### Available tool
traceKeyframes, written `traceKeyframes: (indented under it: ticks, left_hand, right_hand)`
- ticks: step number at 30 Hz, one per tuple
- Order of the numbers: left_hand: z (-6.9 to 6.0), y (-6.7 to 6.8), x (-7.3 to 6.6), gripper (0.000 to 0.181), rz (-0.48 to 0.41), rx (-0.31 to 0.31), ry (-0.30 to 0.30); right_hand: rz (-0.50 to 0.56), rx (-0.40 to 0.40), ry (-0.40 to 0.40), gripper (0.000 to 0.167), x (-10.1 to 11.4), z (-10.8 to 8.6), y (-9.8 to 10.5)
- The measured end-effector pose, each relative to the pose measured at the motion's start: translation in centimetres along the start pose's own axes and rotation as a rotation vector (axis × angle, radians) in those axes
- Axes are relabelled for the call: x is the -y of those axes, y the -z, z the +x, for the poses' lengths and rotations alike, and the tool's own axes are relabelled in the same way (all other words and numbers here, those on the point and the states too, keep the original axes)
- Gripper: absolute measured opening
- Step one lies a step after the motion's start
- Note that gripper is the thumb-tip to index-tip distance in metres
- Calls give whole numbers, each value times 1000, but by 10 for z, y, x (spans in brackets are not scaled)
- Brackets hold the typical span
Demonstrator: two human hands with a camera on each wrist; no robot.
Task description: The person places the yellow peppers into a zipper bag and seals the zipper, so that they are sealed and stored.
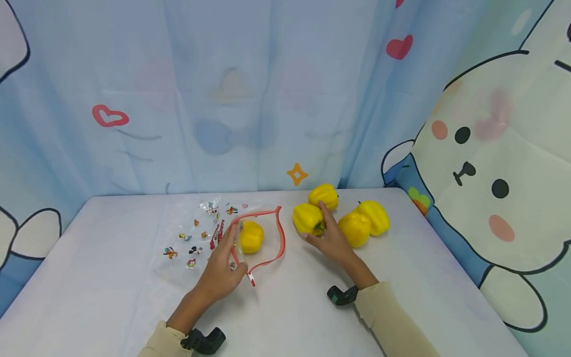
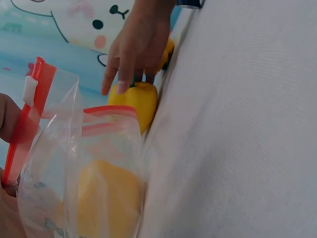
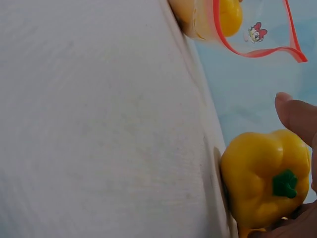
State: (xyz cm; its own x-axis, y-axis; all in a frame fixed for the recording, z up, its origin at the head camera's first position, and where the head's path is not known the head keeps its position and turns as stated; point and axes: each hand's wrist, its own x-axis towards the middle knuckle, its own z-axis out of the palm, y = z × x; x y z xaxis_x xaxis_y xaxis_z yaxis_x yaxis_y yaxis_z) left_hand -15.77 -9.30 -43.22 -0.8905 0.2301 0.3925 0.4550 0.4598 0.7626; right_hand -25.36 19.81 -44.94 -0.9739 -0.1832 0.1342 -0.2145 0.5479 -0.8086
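A clear slider zip bag with a red rim and small cartoon prints lies on the white table, its mouth spread toward the right. Inside it, near the mouth, is one yellow bell pepper. My left hand holds the bag by its red edge; the white slider shows beside those fingers. My right hand is at another yellow bell pepper with a green stem, fingers spread around it. In the right wrist view the thumb stands apart from this pepper.
Behind the right hand lies a yellow pepper, and two more, a nearer pepper and a farther pepper, touch each other to its right. A patterned blue curtain hangs along the table's back edge.
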Motion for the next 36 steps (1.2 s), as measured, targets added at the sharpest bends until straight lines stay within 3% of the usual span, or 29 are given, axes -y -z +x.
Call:
traceKeyframes:
  ticks: [23, 31, 36]
  left_hand:
    - [0, -1, -2, 89, -27, 16, -10]
    - [1, 1, -1, 88, -13, 16, -6]
    - [1, 1, 0, 87, -23, 12, -13]
  right_hand:
    - [39, 46, -51, 86, -5, 0, 4]
    - [63, 55, -4, 83, -3, 0, 7]
    - [52, 50, -39, 83, -1, 1, 8]
